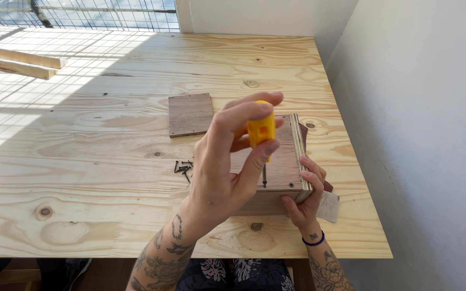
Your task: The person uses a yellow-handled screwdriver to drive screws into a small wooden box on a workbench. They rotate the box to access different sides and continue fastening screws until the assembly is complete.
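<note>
Left hand (227,161) nearest, fingers closed round yellow screwdriver (260,131), shaft upright on screw in plywood box (279,170). Loose screws (183,167) just left on surface (82,161); spare panel (190,113) unfixed. Right hand (304,196) clamps box corner. One screw seated, this one partway, I judge.

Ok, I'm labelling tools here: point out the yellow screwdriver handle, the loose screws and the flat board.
yellow screwdriver handle (260,131), head view, handle's middle.
loose screws (183,168), head view, pile's centre.
flat board (190,114), head view, top face.

Pale knotty pine desk (109,161), matt; layered plywood box (292,156); smooth yellow plastic screwdriver handle (260,129); dark, probably metal, screws (183,168) at nine o'clock.
</note>
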